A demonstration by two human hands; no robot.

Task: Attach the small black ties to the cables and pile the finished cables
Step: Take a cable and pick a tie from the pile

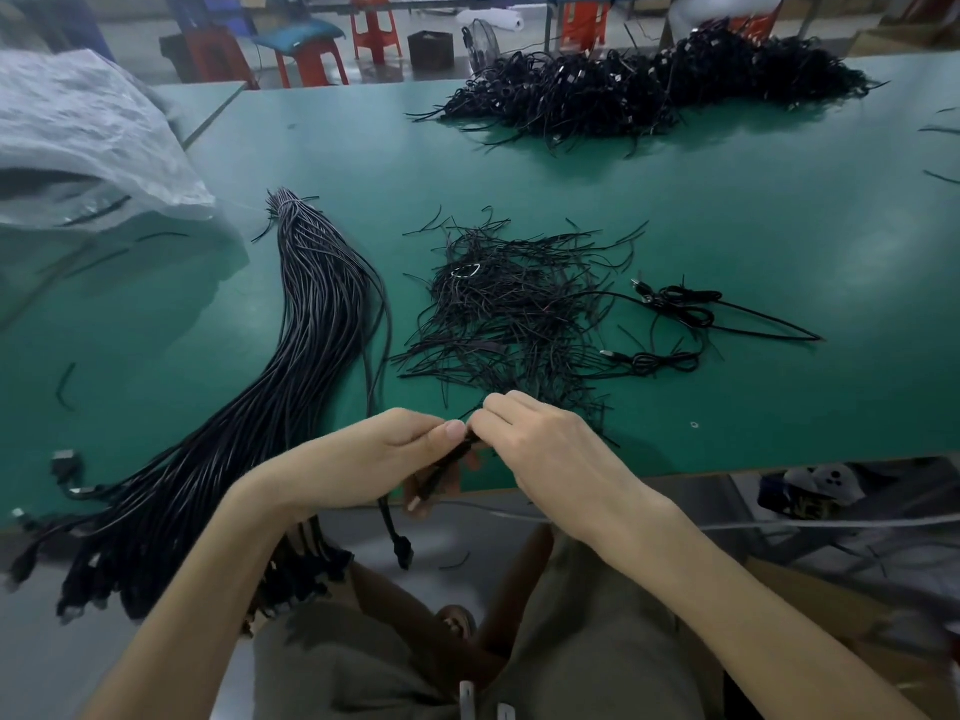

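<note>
Left hand (384,454) and right hand (535,439) meet over the near edge of the green table (727,210), at 6 o'clock in the view. Both grip one folded black cable (441,475). The left fingers curl round it with the thumb pressed on top. The right fingertips pinch its upper end, and whether a tie sits between them cannot be told. A black plug (402,550) hangs below the left hand at 6 o'clock; which cable it belongs to is unclear.

At 12 o'clock from the hands, just beyond the right knuckles, lies the loose heap of small black ties (509,314). At 10 o'clock a long bundle of untied cables (311,324) runs away across the table, its plug ends spilling off the near edge at 8 o'clock. At 2 o'clock two coiled cables (680,304) lie beside the ties. Well apart, at 1 o'clock on the far edge, sits the big pile of finished cables (649,90). A white plastic bag (78,137) lies at 10 o'clock, and red stools (374,33) stand beyond the table at 12 o'clock.
</note>
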